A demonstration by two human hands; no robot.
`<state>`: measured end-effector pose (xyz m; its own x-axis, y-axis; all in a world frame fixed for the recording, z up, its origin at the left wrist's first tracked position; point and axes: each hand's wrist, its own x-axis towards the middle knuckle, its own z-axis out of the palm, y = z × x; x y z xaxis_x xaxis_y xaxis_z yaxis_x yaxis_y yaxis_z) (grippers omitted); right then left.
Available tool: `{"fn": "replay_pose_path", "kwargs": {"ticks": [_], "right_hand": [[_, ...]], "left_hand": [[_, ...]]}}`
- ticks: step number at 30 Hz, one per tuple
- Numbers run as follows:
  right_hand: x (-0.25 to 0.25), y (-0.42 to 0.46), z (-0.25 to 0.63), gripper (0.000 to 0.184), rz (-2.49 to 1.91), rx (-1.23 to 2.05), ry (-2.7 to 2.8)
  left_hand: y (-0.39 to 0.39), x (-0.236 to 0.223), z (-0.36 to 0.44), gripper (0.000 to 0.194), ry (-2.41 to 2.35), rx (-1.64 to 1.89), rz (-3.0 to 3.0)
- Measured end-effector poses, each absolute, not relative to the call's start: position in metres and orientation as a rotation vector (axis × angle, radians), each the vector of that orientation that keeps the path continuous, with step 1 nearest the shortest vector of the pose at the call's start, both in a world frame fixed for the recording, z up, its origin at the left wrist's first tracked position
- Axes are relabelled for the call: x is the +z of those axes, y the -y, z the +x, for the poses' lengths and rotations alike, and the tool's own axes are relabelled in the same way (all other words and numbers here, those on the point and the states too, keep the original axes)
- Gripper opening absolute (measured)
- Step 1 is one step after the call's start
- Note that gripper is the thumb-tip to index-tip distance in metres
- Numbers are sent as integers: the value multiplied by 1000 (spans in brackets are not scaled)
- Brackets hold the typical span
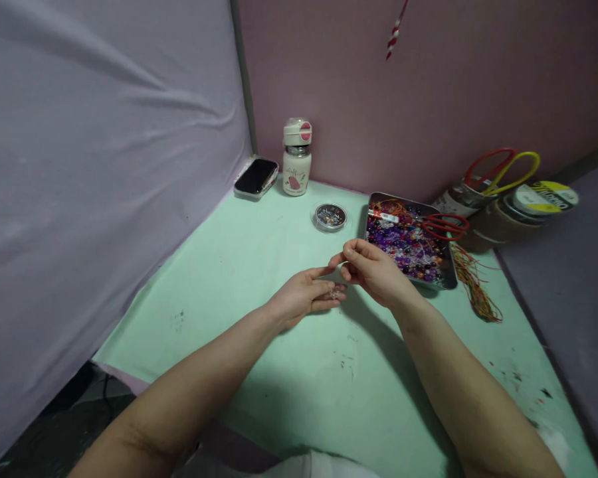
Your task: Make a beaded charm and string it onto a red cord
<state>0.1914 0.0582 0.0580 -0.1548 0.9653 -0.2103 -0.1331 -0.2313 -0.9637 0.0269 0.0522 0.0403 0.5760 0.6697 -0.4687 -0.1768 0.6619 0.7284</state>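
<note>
My left hand (306,294) is half turned up over the table, with a small cluster of clear beads (335,292) lying on its fingers. Its index finger reaches out to the fingertips of my right hand (373,269). Thumb and index finger of that right hand are pinched together; whatever is between them is too small to make out. Just beyond the right hand stands a metal tray (451,275) of purple, orange and clear beads (403,249). Red-handled scissors (446,226) lie across the tray's far right side.
A round clear case (330,217) with small dark and shiny pieces lies beyond the hands. Behind it are a cream bottle (297,166) and a phone (256,178). Two jars (498,222), one holding scissors (515,169), and a bundle of cords (481,292) are at the right.
</note>
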Motion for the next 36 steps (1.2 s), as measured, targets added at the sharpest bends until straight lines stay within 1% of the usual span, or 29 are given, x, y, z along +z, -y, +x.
{"fn": "replay_pose_path", "kwargs": {"ticks": [2, 5, 9, 12, 17, 20, 25, 29, 33, 36], "right_hand": [[60, -58, 192, 32, -1165, 1546, 1048], [62, -58, 194, 31, -1153, 1516, 1047], [64, -57, 194, 30, -1136, 1508, 1066], [65, -57, 192, 30, -1130, 1496, 1085], [66, -60, 196, 29, -1125, 1359, 1080], [63, -64, 201, 26, -1175, 1267, 1063], [57, -68, 208, 21, -1251, 1159, 1143], [58, -64, 210, 16, -1343, 1043, 1380], [65, -55, 203, 10, -1559, 757, 1803], [65, -49, 197, 13, -1666, 709, 2034]], "left_hand": [[-53, 39, 26, 34, -816, 537, 685], [-54, 38, 25, 29, -840, 537, 681], [-54, 37, 26, 33, -837, 540, 722], [-55, 32, 27, 32, -861, 543, 781], [-60, 22, 23, 35, -941, 622, 1102], [-63, 25, 19, 30, -1012, 689, 1252], [-66, 33, 18, 23, -1069, 723, 1254], [-71, 31, 16, 21, -1075, 767, 1255], [-75, 28, 13, 18, -1037, 812, 1200], [-73, 27, 15, 15, -1015, 823, 1148]]}}
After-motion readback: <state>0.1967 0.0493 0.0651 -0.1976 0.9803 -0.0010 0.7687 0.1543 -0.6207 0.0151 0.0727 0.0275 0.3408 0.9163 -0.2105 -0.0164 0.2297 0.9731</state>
